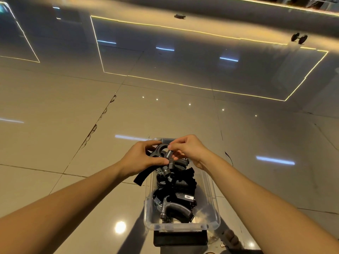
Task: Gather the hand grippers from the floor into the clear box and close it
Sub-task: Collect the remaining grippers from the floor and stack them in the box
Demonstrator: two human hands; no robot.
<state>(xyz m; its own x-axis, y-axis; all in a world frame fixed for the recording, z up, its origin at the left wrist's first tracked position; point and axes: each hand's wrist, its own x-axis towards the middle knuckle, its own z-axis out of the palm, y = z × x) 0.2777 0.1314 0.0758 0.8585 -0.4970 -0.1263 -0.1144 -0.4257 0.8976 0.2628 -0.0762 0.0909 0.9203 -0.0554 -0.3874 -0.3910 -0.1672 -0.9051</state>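
Your left hand (pixel 141 158) grips the black-and-grey plastic hand gripper (pixel 158 150) by its handle; your right hand (pixel 189 147) pinches its metal spring knob, above the far end of the clear plastic box (pixel 210 198). Likely stiff, light, springy: hold the handles. Open room lies near the right wall.

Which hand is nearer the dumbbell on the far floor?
Right. The right hand is below-left of the dumbbell, far off; the left hand sits farther left.
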